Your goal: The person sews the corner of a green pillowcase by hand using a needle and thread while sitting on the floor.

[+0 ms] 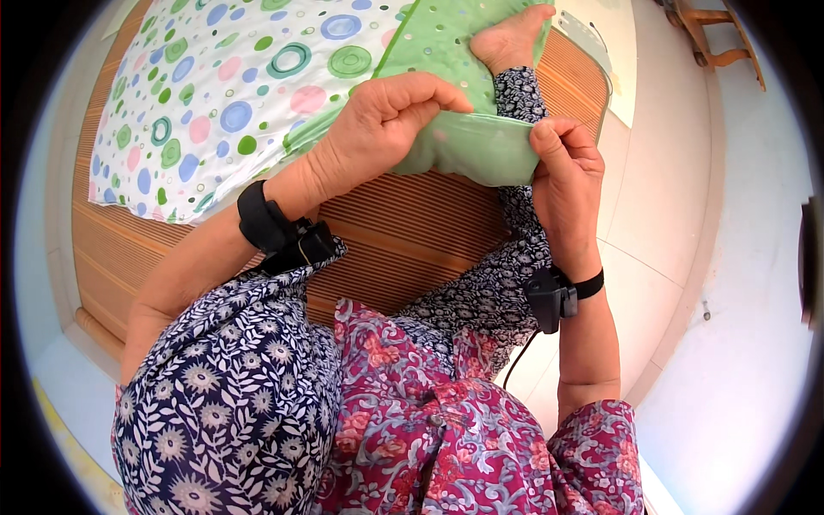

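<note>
A duvet cover (257, 103), white with blue, green and pink dots and rings, spreads over the far left. Its plain green part (476, 150) comes toward me, and a hemmed edge is stretched between my hands. My left hand (386, 116) is closed in a pinch at the left end of that edge, thumb and forefinger together. At the right corner my right hand (568, 167) pinches the green cloth between thumb and fingers. Below the edge the cloth hangs in a soft fold over my patterned trouser leg. Both wrists wear black straps with small devices.
I sit on a brown slatted bamboo mat (403, 232). My bare foot (512, 39) rests on the green cloth at the far right. Pale floor tiles (661, 197) lie right of the mat, with a wooden stool (717, 34) beyond. A thin cable (518, 360) runs below my right wrist.
</note>
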Demonstrator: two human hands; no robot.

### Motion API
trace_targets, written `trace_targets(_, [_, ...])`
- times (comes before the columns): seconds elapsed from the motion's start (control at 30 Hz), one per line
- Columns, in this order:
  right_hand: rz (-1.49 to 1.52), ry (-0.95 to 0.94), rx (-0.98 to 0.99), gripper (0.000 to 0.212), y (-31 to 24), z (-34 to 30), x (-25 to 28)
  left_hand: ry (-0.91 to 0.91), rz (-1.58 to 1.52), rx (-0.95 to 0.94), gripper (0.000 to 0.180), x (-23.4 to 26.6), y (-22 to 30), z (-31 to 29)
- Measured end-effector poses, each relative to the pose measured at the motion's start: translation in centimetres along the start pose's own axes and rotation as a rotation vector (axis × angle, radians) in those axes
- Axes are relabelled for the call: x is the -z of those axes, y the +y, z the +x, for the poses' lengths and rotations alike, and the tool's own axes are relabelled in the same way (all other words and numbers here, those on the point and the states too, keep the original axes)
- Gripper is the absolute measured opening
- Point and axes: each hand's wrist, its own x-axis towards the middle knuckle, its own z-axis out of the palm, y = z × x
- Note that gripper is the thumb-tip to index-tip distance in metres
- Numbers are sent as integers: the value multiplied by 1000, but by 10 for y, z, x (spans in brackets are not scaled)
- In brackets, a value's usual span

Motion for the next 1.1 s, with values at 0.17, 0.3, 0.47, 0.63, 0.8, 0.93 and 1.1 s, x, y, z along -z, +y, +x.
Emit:
trace_targets(0.17, [16, -4, -7, 6, 1, 0, -3, -31, -64, 71, 16, 0, 4, -2])
trace_targets(0.3, [-36, 8, 24, 8, -1, -2, -7, -70, -17, 111, 23, 0, 13, -3])
trace_targets(0.47, [-91, -19, 84, 9, -2, -7, -12, -28, -10, 106, 17, -6, 18, 0])
trace_targets(0.63, [-113, -32, 121, 9, 0, -10, -14, 21, -87, 114, 11, -11, 20, -2])
trace_targets(0.8, [-155, -65, 101, 10, 1, -11, -15, -2, -23, 100, 15, -12, 18, -3])
trace_targets(0.93, [-150, -79, 71, 11, 2, -12, -16, -34, -3, 51, 17, -12, 17, -4])
trace_targets(1.1, [-159, -98, 69, 12, 4, -13, -15, -29, -11, 110, 17, -14, 19, -5])
